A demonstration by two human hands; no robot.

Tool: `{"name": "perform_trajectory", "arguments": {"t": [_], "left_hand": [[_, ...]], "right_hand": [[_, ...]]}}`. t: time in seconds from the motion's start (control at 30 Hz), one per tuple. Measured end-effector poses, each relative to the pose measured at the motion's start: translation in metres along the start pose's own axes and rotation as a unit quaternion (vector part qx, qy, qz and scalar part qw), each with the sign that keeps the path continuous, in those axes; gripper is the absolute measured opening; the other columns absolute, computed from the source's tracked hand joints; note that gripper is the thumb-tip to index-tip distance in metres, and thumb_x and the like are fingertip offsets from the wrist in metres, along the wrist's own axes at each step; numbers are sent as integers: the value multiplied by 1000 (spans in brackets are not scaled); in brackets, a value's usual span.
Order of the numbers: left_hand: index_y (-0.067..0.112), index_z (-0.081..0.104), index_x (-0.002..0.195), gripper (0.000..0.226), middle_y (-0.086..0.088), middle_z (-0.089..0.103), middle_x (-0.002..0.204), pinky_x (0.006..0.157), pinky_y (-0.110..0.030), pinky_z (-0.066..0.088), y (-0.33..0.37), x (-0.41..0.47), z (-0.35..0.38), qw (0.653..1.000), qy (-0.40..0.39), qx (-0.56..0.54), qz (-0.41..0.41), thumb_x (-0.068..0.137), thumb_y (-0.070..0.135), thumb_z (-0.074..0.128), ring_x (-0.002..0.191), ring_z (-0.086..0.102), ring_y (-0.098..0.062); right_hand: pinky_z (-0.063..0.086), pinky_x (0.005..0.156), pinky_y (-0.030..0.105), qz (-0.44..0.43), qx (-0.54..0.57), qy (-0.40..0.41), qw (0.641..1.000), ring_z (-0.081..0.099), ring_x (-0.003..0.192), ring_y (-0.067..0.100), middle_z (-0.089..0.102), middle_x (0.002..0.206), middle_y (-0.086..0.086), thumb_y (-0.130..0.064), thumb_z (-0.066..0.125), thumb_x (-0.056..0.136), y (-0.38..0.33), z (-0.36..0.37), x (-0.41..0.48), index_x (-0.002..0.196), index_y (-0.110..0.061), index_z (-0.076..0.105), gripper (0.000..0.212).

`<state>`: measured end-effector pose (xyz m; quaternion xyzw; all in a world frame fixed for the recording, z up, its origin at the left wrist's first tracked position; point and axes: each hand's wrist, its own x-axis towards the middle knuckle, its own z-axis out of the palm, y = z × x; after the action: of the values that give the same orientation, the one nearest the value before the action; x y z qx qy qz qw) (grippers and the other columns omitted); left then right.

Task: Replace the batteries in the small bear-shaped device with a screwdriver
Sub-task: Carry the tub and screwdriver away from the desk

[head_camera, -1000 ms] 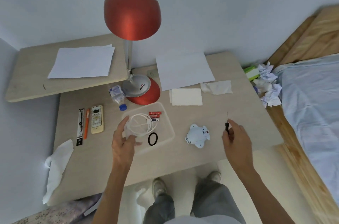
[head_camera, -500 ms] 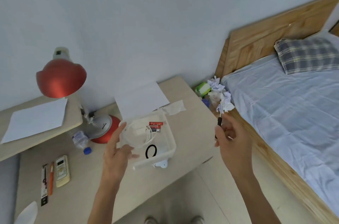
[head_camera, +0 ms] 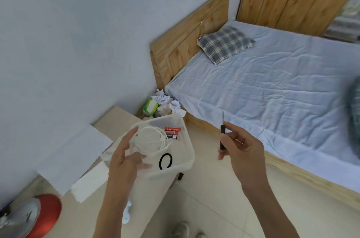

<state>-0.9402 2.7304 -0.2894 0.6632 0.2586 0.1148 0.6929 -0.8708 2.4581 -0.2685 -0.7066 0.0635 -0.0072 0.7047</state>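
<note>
Head view: left hand (head_camera: pixel 124 159) curled round the rim of the clear plastic tray (head_camera: pixel 190 152) with red batteries (head_camera: pixel 172 129) (plus a coiled white cable (head_camera: pixel 165 143)); right hand (head_camera: pixel 241 152) pinching the slim black-handled screwdriver (head_camera: pixel 222 138), tip up; small white bear-shaped device (head_camera: pixel 127 212) peeks out beneath the left forearm on the pale wooden desk (head_camera: pixel 115 119); probably light, hard, slippery plastic, so I'd grip its sides.

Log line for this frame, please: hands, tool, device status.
left hand: holds clear container in air | right hand: grips screwdriver, tip up | inside: cable, red batteries, black ring | bear device: on desk, not in hand
</note>
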Motion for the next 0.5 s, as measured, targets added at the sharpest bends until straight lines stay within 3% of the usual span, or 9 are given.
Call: {"name": "perform_trajectory", "arguments": {"t": [0.07, 0.13, 0.2, 0.27, 0.37, 0.43, 0.5], "left_hand": [[43, 71, 136, 64, 6, 75, 126, 66, -40, 67, 11, 16, 27, 998, -55, 0, 16, 94, -5, 63, 105, 75, -33], [43, 71, 137, 61, 6, 75, 130, 66, -40, 67, 17, 32, 55, 993, -112, 20, 27, 92, 2, 65, 105, 77, -30], [40, 70, 140, 66, 4, 72, 135, 66, -38, 67, 20, 46, 81, 988, -148, 32, 21, 96, -8, 60, 103, 76, -26], [40, 69, 140, 72, 8, 72, 133, 65, -28, 64, 27, 53, 112, 981, -184, 51, 15, 95, -14, 55, 98, 74, -13], [33, 67, 143, 70, 8, 68, 130, 57, -12, 54, 40, 47, 169, 965, -253, 70, 22, 96, -16, 51, 74, 68, 7], [31, 66, 145, 70, 11, 61, 138, 57, -10, 52, 50, 32, 204, 955, -286, 78, 17, 97, -16, 49, 74, 65, 18], [40, 64, 144, 72, 19, 57, 143, 66, -15, 54, 57, 15, 240, 937, -332, 109, 10, 97, -12, 49, 77, 62, 26]], "right_hand": [[61, 67, 45, 7, 17, 40, 999, 66, 56, 27, 69, 78, 10, 2, 68, 99, -3, -14, 4, 122, -16, 77, 31], [60, 67, 39, 19, 21, 84, 996, 65, 55, 26, 70, 76, 7, 1, 68, 100, -6, -30, 9, 123, -15, 76, 29], [58, 67, 39, 31, 29, 123, 991, 65, 54, 27, 69, 76, 7, 0, 69, 99, -9, -41, 12, 122, -15, 76, 28], [58, 67, 39, 30, 40, 165, 985, 65, 54, 27, 68, 75, 9, 0, 69, 99, -14, -55, 10, 122, -15, 76, 28], [58, 67, 39, 28, 40, 239, 970, 64, 53, 27, 68, 73, 8, -1, 69, 98, -21, -89, 5, 123, -14, 75, 29], [59, 70, 41, 32, 43, 286, 957, 63, 53, 27, 68, 71, 6, -2, 69, 98, -25, -114, -1, 122, -15, 76, 29], [59, 71, 43, 28, 50, 324, 944, 62, 53, 26, 67, 70, 6, -1, 68, 97, -29, -145, -9, 121, -15, 76, 29]]}}
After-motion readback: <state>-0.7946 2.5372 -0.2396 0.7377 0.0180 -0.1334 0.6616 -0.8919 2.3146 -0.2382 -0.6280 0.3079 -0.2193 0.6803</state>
